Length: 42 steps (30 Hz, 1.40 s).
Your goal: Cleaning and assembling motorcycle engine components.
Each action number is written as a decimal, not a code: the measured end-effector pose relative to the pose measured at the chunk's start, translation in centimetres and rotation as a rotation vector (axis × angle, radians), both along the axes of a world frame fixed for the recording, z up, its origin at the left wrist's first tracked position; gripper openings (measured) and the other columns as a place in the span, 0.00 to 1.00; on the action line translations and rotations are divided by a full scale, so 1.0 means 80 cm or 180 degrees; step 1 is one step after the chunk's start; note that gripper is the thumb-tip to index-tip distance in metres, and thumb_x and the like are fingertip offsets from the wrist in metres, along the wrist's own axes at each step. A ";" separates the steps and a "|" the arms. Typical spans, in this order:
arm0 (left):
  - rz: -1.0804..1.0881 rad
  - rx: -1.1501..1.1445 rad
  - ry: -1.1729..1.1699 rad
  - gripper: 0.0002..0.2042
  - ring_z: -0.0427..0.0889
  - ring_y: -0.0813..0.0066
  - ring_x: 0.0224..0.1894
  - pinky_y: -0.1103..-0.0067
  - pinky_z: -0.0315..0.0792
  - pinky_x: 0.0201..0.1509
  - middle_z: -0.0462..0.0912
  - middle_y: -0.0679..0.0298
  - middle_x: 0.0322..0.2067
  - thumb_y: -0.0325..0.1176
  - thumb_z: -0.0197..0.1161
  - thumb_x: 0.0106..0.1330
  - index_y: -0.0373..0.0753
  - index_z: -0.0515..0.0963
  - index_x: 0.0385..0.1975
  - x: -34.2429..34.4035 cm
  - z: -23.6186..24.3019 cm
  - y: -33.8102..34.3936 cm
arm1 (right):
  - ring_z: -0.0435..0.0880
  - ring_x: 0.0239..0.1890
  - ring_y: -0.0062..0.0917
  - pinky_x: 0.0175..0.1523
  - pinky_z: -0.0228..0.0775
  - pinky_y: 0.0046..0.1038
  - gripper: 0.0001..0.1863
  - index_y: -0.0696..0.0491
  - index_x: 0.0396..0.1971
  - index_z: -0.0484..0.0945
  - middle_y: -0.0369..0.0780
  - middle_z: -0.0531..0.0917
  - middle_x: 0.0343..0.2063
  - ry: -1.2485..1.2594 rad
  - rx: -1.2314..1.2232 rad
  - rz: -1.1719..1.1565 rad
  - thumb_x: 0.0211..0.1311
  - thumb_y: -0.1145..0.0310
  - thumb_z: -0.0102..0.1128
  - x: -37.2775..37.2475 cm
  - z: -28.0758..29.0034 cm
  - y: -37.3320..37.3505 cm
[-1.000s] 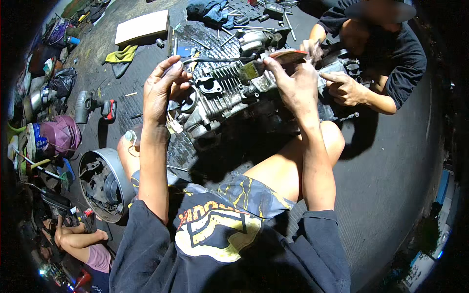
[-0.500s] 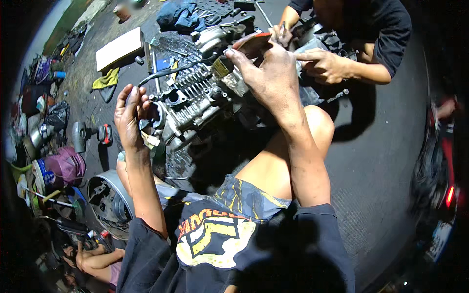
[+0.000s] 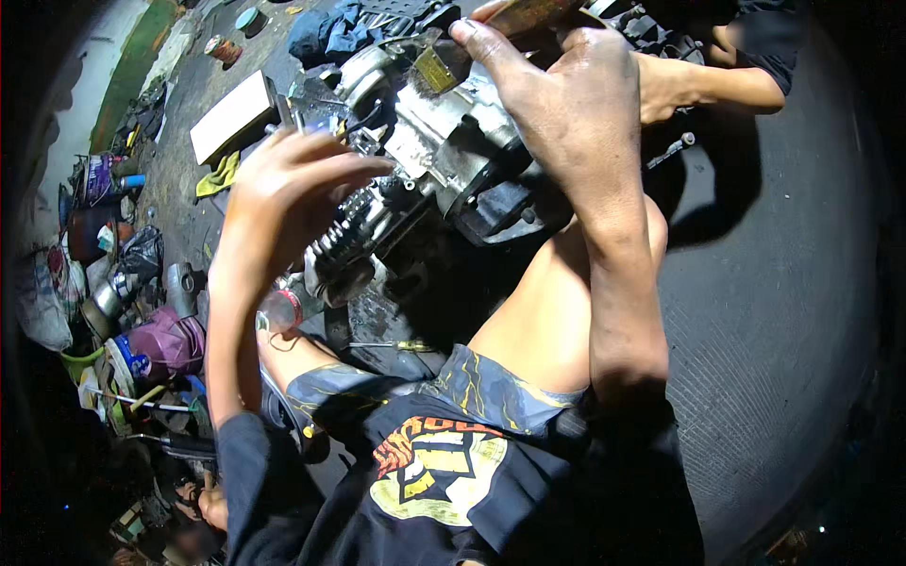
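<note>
A metal engine [image 3: 429, 141] with cooling fins lies on the floor in front of me. My right hand [image 3: 576, 113] is closed on a brownish, curved, disc-like piece [image 3: 533, 13] above the engine's far side; the picture's top edge cuts it off. Next to my right thumb is a small block with a yellow face [image 3: 435, 70]; whether my hand touches it is unclear. My left hand [image 3: 297, 179] is over the engine's left part, back upward, blurred by motion. Its fingers point right, and whatever may be under them is hidden.
A co-worker's forearm [image 3: 694, 83] reaches in behind my right hand. At the left are a white-topped box [image 3: 229, 115], a yellow cloth [image 3: 219, 177], a purple bag [image 3: 165, 344] and clutter. Near my left leg lies a screwdriver [image 3: 411, 346]. Dark matting [image 3: 746, 321] spreads to the right.
My right hand has moved up and right with the disc-like piece. The left hand has swung right over the engine, and the black cable near its fingers no longer shows there. The view has shifted.
</note>
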<state>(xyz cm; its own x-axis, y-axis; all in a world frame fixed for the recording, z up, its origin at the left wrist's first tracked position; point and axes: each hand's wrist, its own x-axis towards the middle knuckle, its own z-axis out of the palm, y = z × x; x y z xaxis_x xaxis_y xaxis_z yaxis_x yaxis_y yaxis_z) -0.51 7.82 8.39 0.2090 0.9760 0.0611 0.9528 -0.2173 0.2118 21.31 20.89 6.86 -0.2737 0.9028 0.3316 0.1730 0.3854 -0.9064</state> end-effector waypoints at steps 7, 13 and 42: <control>-0.2050 -0.0403 0.0482 0.07 0.85 0.64 0.45 0.74 0.79 0.50 0.86 0.66 0.37 0.33 0.66 0.58 0.47 0.89 0.33 -0.024 -0.045 0.117 | 0.89 0.26 0.33 0.35 0.78 0.32 0.10 0.61 0.31 0.87 0.48 0.88 0.24 0.0205 -0.0083 -0.0018 0.60 0.68 0.71 0.005 -0.007 0.002; -0.1917 -0.0865 0.0073 0.05 0.80 0.67 0.52 0.70 0.77 0.54 0.84 0.68 0.44 0.30 0.70 0.55 0.48 0.89 0.30 -0.033 -0.048 0.118 | 0.89 0.29 0.35 0.39 0.79 0.33 0.09 0.61 0.32 0.86 0.47 0.88 0.26 0.0331 0.0296 0.0050 0.58 0.70 0.71 0.006 0.000 -0.003; -0.1533 -0.0984 -0.0293 0.13 0.80 0.66 0.54 0.70 0.74 0.61 0.81 0.66 0.47 0.25 0.72 0.53 0.44 0.84 0.39 -0.037 -0.047 0.108 | 0.90 0.33 0.37 0.41 0.79 0.33 0.12 0.62 0.36 0.85 0.49 0.89 0.31 0.0480 -0.0022 0.0271 0.59 0.68 0.71 0.019 -0.003 0.007</control>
<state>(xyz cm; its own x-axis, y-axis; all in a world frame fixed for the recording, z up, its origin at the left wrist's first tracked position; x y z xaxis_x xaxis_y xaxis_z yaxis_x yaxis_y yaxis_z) -3.45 16.47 4.59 0.6412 0.7477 -0.1727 0.7366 -0.5367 0.4116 22.84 21.45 6.59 -0.2970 0.8809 0.3686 0.0017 0.3865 -0.9223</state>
